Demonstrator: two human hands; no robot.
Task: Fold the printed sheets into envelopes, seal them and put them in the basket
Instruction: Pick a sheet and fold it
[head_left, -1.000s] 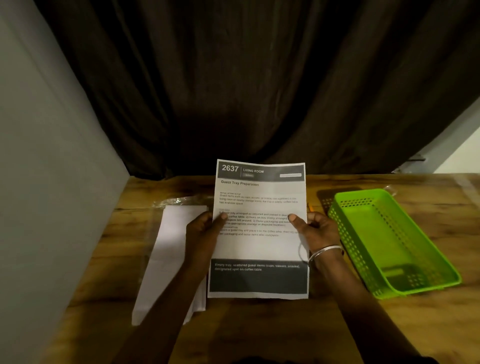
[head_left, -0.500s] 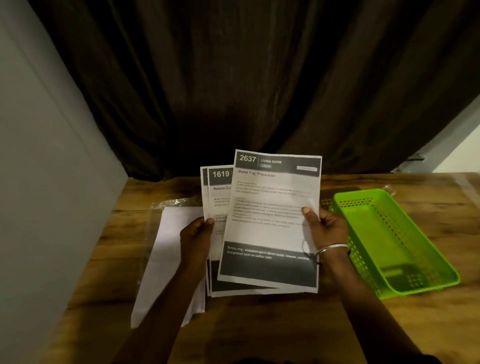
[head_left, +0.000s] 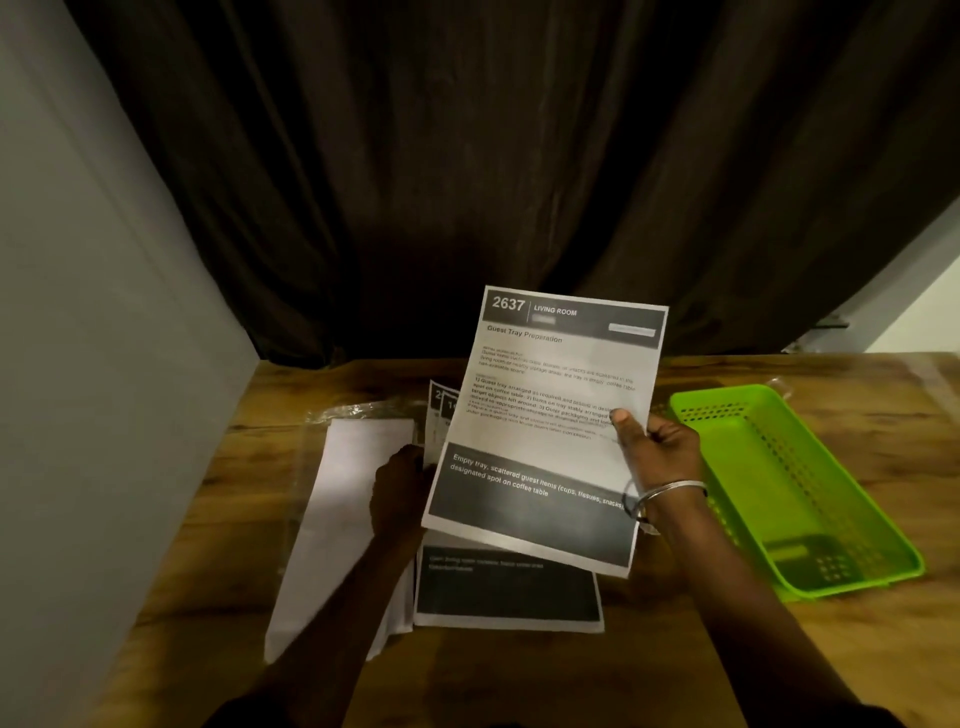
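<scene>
Right hand (head_left: 657, 447) pinches white printed sheet marked 2637 (head_left: 550, 426), lifted, tilted toward 1 o'clock. Left hand (head_left: 400, 493) closed on rest of printed sheets (head_left: 506, 592), low over brown wooden desk (head_left: 779, 665). Plain white envelopes (head_left: 337, 519) at 9 o'clock. Empty green plastic basket (head_left: 779, 483) at 3 o'clock. Nothing folded or sealed yet; job just starting.

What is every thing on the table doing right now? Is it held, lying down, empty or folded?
Top printed sheet: unfolded, held up and tilted in the right hand.
Other printed sheets: unfolded, stacked, held by the left hand.
White envelopes: lying flat in a pile on clear plastic wrap.
Green basket: on the table, no envelopes inside.
Curtain: hanging closed.
</scene>
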